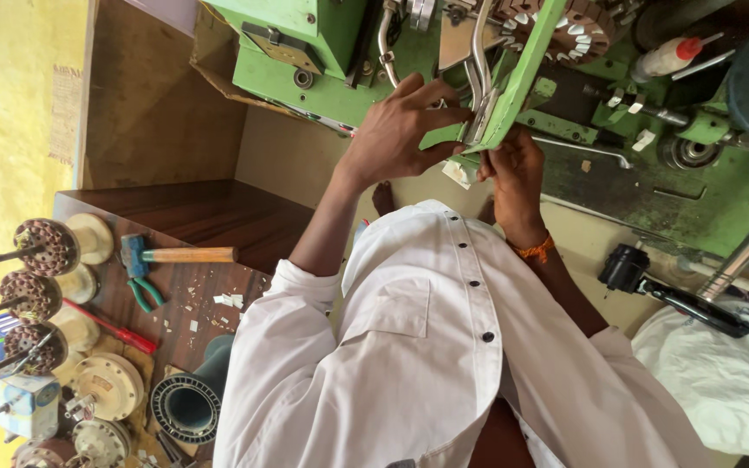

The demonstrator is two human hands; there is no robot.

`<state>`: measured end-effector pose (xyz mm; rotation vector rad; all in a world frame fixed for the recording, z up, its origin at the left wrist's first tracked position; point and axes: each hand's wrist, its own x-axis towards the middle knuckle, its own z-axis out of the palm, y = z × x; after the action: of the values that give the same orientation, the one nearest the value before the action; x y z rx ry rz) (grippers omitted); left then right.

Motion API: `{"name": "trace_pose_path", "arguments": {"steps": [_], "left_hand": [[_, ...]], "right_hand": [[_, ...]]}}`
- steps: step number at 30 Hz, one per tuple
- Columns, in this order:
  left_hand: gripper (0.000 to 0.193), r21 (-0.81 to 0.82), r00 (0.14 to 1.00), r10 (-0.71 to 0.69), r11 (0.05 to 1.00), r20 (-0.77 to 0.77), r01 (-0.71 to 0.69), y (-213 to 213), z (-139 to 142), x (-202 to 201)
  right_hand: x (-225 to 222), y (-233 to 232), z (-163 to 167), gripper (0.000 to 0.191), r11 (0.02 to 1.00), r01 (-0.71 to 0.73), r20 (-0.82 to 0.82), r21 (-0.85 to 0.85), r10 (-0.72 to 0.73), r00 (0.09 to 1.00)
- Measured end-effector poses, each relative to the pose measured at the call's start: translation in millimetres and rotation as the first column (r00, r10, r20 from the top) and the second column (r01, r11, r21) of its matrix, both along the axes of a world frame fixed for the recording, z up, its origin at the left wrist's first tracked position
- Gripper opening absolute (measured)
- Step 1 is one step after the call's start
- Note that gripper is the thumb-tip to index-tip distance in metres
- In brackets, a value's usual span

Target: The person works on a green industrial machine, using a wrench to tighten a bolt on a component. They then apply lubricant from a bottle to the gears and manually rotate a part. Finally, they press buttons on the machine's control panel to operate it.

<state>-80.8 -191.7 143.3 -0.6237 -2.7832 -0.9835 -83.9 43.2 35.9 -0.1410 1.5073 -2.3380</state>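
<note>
Green bar point(513, 91): flat painted metal, slanting across machine point(652, 186). Your left hand point(405, 130) clasps its edge, fingers curled; your right hand point(513, 173) pinches its lower end beside bent steel rod point(478, 61). Left: wooden bench point(201, 217), hammer point(175, 255), ribbed stators point(45, 247).

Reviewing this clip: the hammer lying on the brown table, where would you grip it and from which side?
Probably by the bare wooden handle of the hammer, coming down from above. It lies flat on the table with its handle stretched clear toward the person's sleeve, while the blue head sits close beside the green-handled pliers. Both hands, left hand and right hand, are busy at the green machine.
</note>
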Motion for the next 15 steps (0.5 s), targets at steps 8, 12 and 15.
{"name": "trace_pose_path", "arguments": {"steps": [8,12,15], "left_hand": [[0.041,-0.047,0.996,0.063,0.997,-0.069,-0.066,3,-50,7],[0.044,0.053,0.979,0.153,0.988,-0.134,-0.147,14,-77,-6],[0.049,0.130,0.954,0.237,0.968,-0.182,-0.216,25,-101,-22]], "right_hand": [[-44,38,31,0.012,0.809,0.342,-0.465,0.479,-0.097,0.880],[-51,41,70,0.012,0.671,0.460,-0.738,0.581,0.197,0.645],[-48,35,88,0.013,0.643,0.473,-0.766,0.603,0.300,0.568]]}}
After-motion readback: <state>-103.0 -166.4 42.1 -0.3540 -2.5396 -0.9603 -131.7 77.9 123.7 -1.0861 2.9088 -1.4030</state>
